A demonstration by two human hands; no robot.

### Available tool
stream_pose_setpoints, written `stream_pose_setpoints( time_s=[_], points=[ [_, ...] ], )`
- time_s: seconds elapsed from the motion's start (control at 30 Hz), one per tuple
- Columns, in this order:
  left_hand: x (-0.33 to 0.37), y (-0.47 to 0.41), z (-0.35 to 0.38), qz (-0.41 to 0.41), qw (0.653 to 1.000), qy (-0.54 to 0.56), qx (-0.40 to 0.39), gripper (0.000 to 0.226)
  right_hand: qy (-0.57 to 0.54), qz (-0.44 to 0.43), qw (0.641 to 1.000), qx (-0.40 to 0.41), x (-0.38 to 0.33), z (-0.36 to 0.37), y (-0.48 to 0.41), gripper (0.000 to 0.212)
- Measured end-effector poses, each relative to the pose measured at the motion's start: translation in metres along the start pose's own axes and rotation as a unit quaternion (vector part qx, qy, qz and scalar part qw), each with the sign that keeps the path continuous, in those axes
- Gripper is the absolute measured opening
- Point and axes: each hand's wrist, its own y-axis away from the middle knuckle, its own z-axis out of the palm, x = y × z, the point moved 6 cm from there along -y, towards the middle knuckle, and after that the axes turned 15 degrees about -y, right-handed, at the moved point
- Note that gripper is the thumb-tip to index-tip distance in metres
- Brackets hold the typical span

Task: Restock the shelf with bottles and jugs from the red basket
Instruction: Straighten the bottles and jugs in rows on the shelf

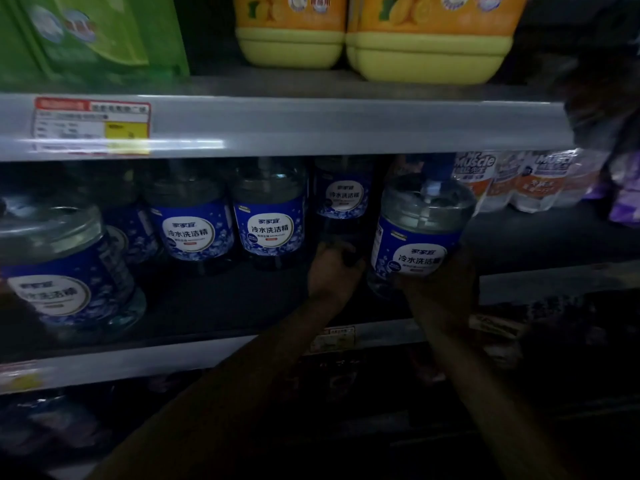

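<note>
A clear jug with a blue label and blue cap (420, 233) is tilted at the front of the middle shelf (207, 306). My right hand (443, 285) grips it from below, round its base. My left hand (334, 271) reaches deeper into the shelf, its fingers curled against the dark base of a rear jug (343, 199) of the same kind. Two matching jugs (266, 220) stand further left, and another (65, 271) sits near the left front edge. The red basket is not in view.
The upper shelf rail (311, 126) with a price tag (91, 124) hangs just above the jugs. Yellow jugs (426, 46) and green packs (86, 36) sit on top. White and orange wrapped bottles (512, 181) stand to the right. The lower shelf is too dark to read.
</note>
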Motion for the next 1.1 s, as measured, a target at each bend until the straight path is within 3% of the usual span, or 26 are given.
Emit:
stream_pose_setpoints(
  time_s=[0.1,0.3,0.47,0.53,0.8,0.97,1.1],
  points=[
    [0.001,0.009,-0.004,0.005,0.998,0.011,-0.058,0.031,-0.006,-0.003,1.000,0.001,-0.006,-0.007,0.005,0.082],
    [0.006,0.029,-0.020,0.033,0.987,0.073,-0.143,0.047,-0.020,-0.031,0.999,0.035,-0.014,-0.002,0.013,0.087],
    [0.004,0.050,-0.029,0.037,0.979,0.116,-0.164,0.055,-0.039,-0.036,0.998,0.025,-0.019,-0.007,0.016,0.059],
    [0.001,0.055,-0.033,0.035,0.976,0.149,-0.153,0.057,-0.058,-0.043,0.997,0.002,-0.020,-0.006,0.016,0.057],
    [0.001,0.055,-0.036,0.043,0.974,0.174,-0.139,0.055,-0.075,-0.036,0.995,-0.046,-0.013,0.005,0.017,0.069],
    [-0.006,0.038,-0.036,0.052,0.992,0.090,-0.076,0.035,-0.073,-0.034,0.996,0.028,-0.011,0.029,0.027,0.128],
    [-0.015,0.024,-0.038,0.069,0.997,-0.032,0.016,0.039,-0.033,-0.021,0.996,0.079,-0.009,0.033,0.025,0.134]
  ],
)
